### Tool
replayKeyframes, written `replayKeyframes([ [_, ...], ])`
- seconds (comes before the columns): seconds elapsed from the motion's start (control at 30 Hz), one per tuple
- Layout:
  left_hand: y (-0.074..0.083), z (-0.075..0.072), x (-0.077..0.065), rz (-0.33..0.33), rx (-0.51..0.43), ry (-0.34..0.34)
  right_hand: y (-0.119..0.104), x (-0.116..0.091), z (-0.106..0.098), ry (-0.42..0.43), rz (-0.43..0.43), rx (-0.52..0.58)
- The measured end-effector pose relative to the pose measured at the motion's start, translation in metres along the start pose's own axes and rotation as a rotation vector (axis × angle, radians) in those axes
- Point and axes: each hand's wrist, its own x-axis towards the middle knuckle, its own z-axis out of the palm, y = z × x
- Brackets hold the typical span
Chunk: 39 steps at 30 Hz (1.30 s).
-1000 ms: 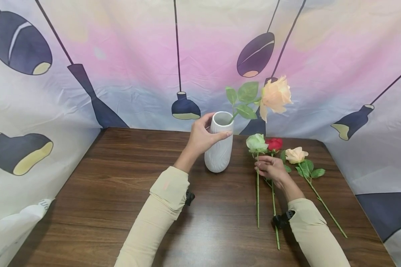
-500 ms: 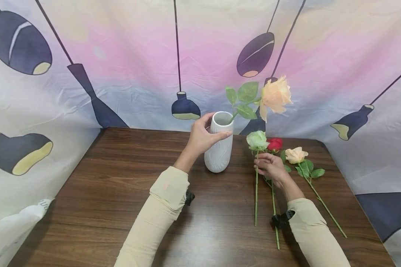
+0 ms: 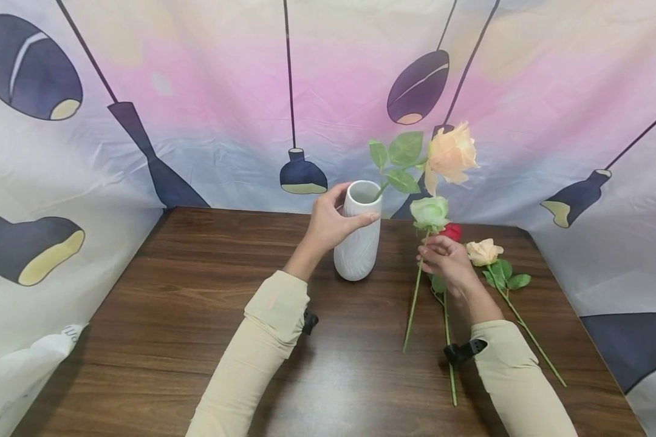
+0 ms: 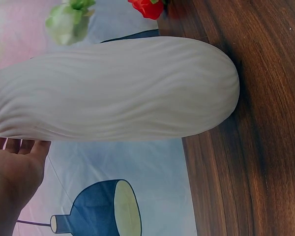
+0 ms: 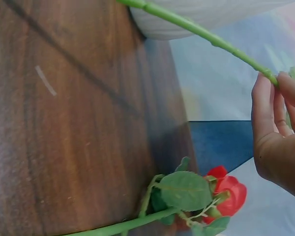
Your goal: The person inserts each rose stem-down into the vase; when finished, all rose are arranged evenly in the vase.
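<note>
Tabletop (image 3: 197, 285): vase (image 3: 356, 252), rose (image 3: 429, 212) in hands (image 3: 330, 221) (image 3: 449, 262)

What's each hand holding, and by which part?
Left hand: white vase, around its upper part. Right hand: pale green rose, stem pinched just below the bloom.

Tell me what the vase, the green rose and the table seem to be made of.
Vase: probably ceramic with a satin finish; it's white with wavy relief and a smooth rim, though plastic is possible.
Green rose: likely artificial; its smooth, even green stem suggests plastic. The petals' material is unclear.
Table: wood or wood-look laminate, semi-gloss, judging by brown grain and a soft reflection.
</note>
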Motion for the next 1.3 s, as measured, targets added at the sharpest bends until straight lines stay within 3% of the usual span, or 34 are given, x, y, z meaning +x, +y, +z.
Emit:
replayKeyframes([
  [0.63, 0.0, 0.0, 0.001, 0.002, -0.007, 0.002, -0.025, -0.009, 0.012, 0.078, -0.27, 0.198],
  [1.3, -0.002, 0.001, 0.002, 0.001, -0.016, 0.004, -0.054, -0.017, 0.027, 0.172, -0.476, 0.451],
])
